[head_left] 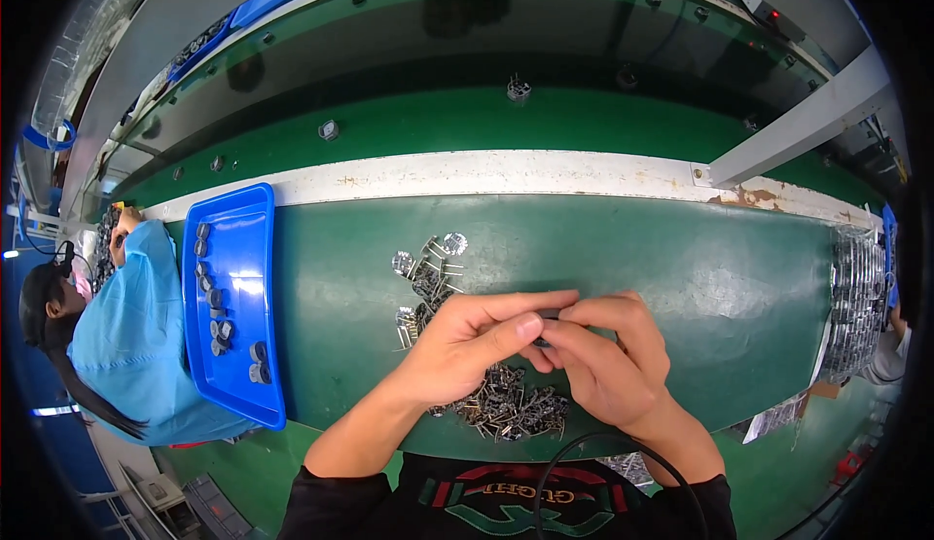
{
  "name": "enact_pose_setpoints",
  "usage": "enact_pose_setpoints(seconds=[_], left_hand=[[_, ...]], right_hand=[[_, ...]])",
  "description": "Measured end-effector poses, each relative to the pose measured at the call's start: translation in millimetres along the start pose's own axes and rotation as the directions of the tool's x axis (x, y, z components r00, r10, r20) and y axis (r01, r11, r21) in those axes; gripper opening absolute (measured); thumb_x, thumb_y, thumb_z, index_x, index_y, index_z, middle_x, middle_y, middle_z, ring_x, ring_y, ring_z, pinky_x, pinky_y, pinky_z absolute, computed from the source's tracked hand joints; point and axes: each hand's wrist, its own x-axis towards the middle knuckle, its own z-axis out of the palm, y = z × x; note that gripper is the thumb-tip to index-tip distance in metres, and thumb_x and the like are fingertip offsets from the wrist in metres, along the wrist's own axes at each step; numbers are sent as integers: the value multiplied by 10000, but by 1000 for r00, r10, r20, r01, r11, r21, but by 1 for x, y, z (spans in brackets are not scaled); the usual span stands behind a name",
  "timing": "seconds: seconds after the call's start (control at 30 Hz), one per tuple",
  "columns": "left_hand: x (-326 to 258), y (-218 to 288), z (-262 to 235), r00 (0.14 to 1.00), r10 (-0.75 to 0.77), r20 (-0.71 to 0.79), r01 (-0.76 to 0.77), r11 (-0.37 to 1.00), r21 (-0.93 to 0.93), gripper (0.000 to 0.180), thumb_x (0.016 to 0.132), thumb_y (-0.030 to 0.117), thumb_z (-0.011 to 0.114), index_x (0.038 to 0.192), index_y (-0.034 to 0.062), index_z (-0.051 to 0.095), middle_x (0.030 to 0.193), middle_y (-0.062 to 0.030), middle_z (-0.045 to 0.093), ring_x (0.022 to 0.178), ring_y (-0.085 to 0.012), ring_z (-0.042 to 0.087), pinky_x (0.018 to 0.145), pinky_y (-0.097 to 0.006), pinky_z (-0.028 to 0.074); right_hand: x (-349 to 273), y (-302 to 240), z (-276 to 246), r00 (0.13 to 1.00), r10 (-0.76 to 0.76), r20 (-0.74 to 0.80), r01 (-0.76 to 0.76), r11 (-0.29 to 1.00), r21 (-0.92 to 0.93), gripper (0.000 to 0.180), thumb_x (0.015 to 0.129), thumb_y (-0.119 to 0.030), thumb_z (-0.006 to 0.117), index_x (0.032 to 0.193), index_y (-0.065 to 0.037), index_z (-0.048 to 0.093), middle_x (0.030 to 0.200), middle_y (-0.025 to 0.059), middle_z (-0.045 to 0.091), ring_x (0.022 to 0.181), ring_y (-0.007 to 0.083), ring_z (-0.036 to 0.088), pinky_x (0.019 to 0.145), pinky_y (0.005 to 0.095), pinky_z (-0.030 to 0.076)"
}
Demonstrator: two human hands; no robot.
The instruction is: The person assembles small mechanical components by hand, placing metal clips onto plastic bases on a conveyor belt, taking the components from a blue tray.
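My left hand (469,343) and my right hand (615,357) meet over the green worktop, fingertips pinching a small dark grey, round-looking part (550,314) between them. The fingers cover most of it, so its full shape is hidden. Under and in front of my hands lies a heap of small dark and metallic parts (501,406) with thin pins. A looser group of similar pinned parts (425,277), some with shiny round faces, lies just beyond my left hand.
At the left a blue tray (238,277) holds several dark grey round parts. Beyond the white rail (467,172), a green conveyor belt (418,124) carries scattered parts. Stacked clear trays (856,297) stand at the right. A person in blue (146,336) sits left; a slanted post (798,122) rises far right.
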Motion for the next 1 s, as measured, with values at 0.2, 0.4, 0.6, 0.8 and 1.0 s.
enact_pose_setpoints(seconds=[0.2, 0.4, 0.6, 0.8, 1.0], left_hand=[[-5, 16, -1, 996, 75, -42, -67, 983, 168, 416, 891, -35, 652, 1303, -65, 600, 1113, -143, 664, 904, -167, 671, 779, -286, 569], [-3, 15, -2, 989, 51, -139, -14, 967, 256, 416, 908, -37, 647, 1320, 13, 619, 815, -55, 698, 777, -108, 672, 697, -249, 546], [46, 69, -35, 933, 284, -219, -138, 849, 510, 255, 907, 15, 655, 1153, -51, 658, 951, -125, 722, 821, -137, 672, 751, -274, 547], [142, 104, -129, 711, 652, -263, 257, 108, 961, 270, 856, 217, 721, 1062, 43, 739, 1003, -136, 740, 909, -296, 703, 844, -376, 538], [198, 118, -212, 664, 678, -316, 316, 129, 940, 227, 830, 293, 737, 945, 99, 764, 967, -121, 740, 946, -311, 696, 846, -407, 535]], right_hand=[[-2, 4, 2, 999, -29, 29, 26, 997, 76, 377, 609, 70, 732, 983, 23, 724, 949, 111, 628, 768, 258, 632, 630, 325, 533], [1, 3, 4, 998, 21, 65, -24, 998, 53, 377, 689, 114, 677, 1054, 25, 703, 963, 122, 630, 785, 264, 632, 657, 331, 531], [-2, 18, -5, 935, 97, 340, -144, 983, 113, 298, 712, 33, 688, 1000, -42, 689, 877, 66, 607, 767, 244, 613, 663, 348, 513], [-9, 5, -5, 661, 41, 749, -45, 999, -15, 98, 792, -155, 701, 861, -95, 668, 864, 33, 575, 878, 215, 583, 815, 357, 480], [-12, 12, -6, 681, 27, 732, -115, 991, 71, 120, 840, -170, 686, 865, -75, 617, 896, 60, 583, 891, 262, 611, 800, 391, 507]])
